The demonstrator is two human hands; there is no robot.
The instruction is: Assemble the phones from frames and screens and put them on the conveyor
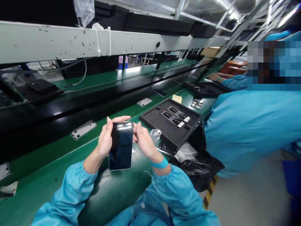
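A smartphone (pixel 121 146) with a dark, glossy screen is held up between my hands, its screen facing me. My left hand (pixel 105 138) grips its left edge, thumb along the side and fingers reaching behind the top. On the other side, my right hand (pixel 144 141) pinches the upper right edge, with its fingertips partly hidden by the thumb. A blue band (pixel 161 161) circles my right wrist. Just right of that hand stands a small clear bottle with a metal top (pixel 155 134). Below the phone lies the green work surface (pixel 105 188).
To the right a black foam tray (pixel 155 119) holds phone parts (pixel 175 116). A black plastic bag (pixel 197 171) hangs at the bench edge beside a co-worker (pixel 254 122) in blue. Several phone frames, one a silver phone frame (pixel 84 129), lie along the dark conveyor belt (pixel 56 131).
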